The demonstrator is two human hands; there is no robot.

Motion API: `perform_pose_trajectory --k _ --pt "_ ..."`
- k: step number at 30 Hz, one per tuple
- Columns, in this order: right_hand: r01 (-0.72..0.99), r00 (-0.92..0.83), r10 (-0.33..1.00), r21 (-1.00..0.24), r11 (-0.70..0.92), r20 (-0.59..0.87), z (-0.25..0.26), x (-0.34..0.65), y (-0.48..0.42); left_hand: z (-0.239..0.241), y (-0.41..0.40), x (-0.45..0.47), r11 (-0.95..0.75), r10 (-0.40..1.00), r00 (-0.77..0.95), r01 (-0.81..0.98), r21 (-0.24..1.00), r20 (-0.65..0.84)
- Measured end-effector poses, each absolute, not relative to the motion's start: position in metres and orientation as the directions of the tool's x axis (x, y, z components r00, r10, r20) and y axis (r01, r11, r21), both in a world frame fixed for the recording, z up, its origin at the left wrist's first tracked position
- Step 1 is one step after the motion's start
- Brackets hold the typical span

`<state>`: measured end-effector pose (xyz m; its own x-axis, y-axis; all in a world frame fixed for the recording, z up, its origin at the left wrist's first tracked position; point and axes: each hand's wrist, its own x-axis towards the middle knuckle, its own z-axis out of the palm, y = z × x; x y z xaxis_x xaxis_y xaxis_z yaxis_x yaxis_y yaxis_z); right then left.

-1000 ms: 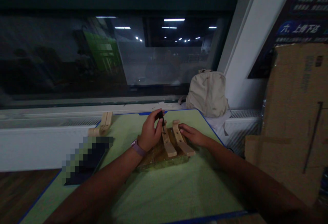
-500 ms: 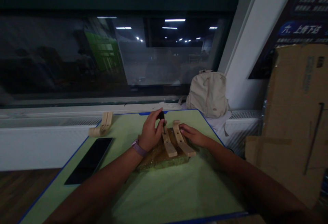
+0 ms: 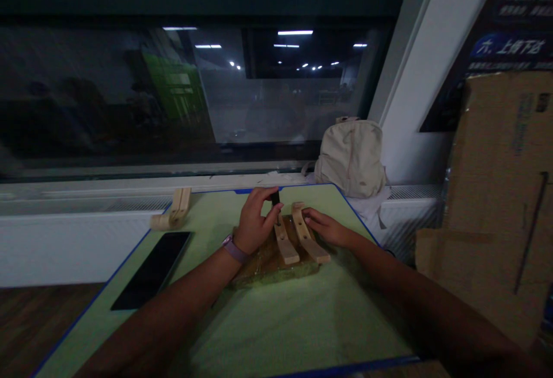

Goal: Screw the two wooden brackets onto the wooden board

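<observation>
My left hand (image 3: 253, 222), with a watch on its wrist, pinches the black handle of a small screwdriver (image 3: 275, 198). The shaft points down to a hole in a bent wooden piece (image 3: 287, 250). Close by on the right lies a second bent wooden piece (image 3: 315, 251) with holes along it. The fingers of my right hand (image 3: 327, 229) are closed on the right edge of its far part; their tips are partly hidden. Both wooden pieces rest on a flat brown block with greenish sides (image 3: 276, 276).
The block lies on a light green table (image 3: 302, 326) with a blue edge. A dark phone or tablet (image 3: 153, 268) is at the left, with more bent wooden pieces (image 3: 175, 211) behind it. Beyond the table are a beige backpack (image 3: 352, 156) and, at right, a cardboard sheet (image 3: 496, 205).
The fingers of my left hand have shifted slightly on the screwdriver, and its handle shows more upright. My right hand and the wooden pieces stay in place.
</observation>
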<state>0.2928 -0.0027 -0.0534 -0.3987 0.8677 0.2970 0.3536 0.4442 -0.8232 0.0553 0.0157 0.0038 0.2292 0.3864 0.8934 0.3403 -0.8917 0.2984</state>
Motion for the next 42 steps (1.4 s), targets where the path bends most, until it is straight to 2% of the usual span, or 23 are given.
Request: perform_pose_trajectory --k 11,21,32,38,42 --pt "0.382 -0.411 0.867 -0.810 0.446 0.283 -0.0498 0.2921 -0.0049 -0.0027 0.0166 0.0556 -0.869 0.470 0.251 0.301 0.394 0.846" --pt "0.377 -0.416 0.862 -0.807 0.455 0.291 -0.0515 0.2939 -0.0039 0.0036 0.0154 0.0554 -0.878 0.418 0.244 0.355 0.320 0.875" --pt "0.375 -0.408 0.865 -0.810 0.451 0.292 -0.0515 0.2935 -0.0037 -0.0053 0.0192 0.0562 -0.878 0.459 0.250 0.274 0.393 0.852" --pt "0.381 -0.402 0.869 -0.810 0.445 0.288 -0.0506 0.2933 -0.0043 0.0006 0.0183 0.0553 -0.894 0.389 0.222 0.323 0.309 0.894" --pt "0.371 -0.404 0.868 -0.815 0.444 0.289 -0.0508 0.2927 -0.0041 0.0033 0.0152 0.0556 -0.879 0.420 0.235 0.344 0.329 0.876"
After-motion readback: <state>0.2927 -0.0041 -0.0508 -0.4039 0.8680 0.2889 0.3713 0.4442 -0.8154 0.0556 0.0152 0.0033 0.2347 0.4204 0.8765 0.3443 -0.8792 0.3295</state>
